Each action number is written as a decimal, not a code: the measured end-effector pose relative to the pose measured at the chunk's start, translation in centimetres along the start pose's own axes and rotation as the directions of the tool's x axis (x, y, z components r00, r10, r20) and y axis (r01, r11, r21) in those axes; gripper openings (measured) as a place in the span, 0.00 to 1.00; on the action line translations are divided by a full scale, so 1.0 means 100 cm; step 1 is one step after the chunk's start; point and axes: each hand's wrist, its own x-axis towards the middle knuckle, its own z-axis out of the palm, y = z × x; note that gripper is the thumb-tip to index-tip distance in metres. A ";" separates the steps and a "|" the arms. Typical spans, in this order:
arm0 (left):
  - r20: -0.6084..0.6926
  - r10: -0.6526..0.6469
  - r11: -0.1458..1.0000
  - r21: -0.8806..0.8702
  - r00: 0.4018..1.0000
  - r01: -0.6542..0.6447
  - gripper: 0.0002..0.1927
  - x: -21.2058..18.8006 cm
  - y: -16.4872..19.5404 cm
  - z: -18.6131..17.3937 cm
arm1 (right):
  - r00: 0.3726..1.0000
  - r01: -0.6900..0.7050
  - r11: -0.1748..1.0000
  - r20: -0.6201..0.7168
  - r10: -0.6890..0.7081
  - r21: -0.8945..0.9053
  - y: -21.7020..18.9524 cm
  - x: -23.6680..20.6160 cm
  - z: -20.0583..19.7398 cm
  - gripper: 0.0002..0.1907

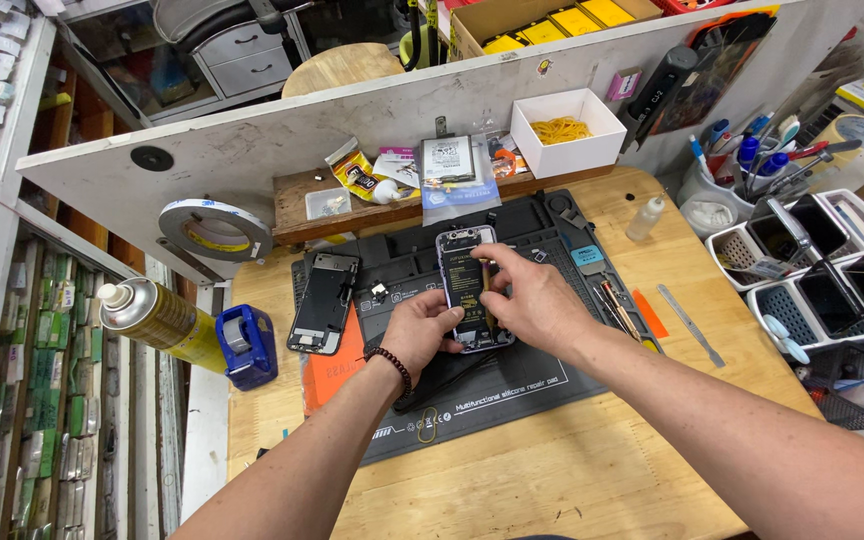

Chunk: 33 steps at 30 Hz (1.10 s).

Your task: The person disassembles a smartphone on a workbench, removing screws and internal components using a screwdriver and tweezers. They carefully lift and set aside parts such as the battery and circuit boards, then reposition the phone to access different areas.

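Note:
An opened phone body [463, 262] with a black battery showing lies face-up on a dark silicone repair mat [512, 380]. My left hand [420, 328] grips the phone's lower left edge, thumb against its side; a bead bracelet is on that wrist. My right hand [532, 295] rests over the phone's right side, with its fingertips pressing on the battery area near the top. A detached phone screen [323, 302] lies face-down at the mat's left end, apart from both hands.
A spray can [157, 322] and blue tape dispenser [246, 345] sit at the left. Tape roll [214, 228], small wooden shelf with parts [392, 185], white box of rubber bands [566, 130] behind. Tools [690, 322], small bottle [645, 217] and baskets of phones [822, 280] at right.

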 end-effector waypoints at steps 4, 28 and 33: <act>0.009 0.019 1.000 -0.009 1.000 -0.019 0.11 0.002 -0.003 -0.001 | 0.997 0.045 0.995 -0.066 -0.051 -0.092 0.004 0.000 0.005 0.26; 0.001 0.015 1.000 -0.003 1.000 -0.015 0.12 0.001 -0.002 0.000 | 0.999 0.035 0.999 -0.040 -0.035 -0.006 0.014 0.001 0.012 0.27; 0.007 0.020 1.000 -0.009 1.000 -0.020 0.12 0.002 -0.002 0.000 | 1.000 -0.005 0.994 -0.023 0.008 0.111 0.013 0.005 0.011 0.26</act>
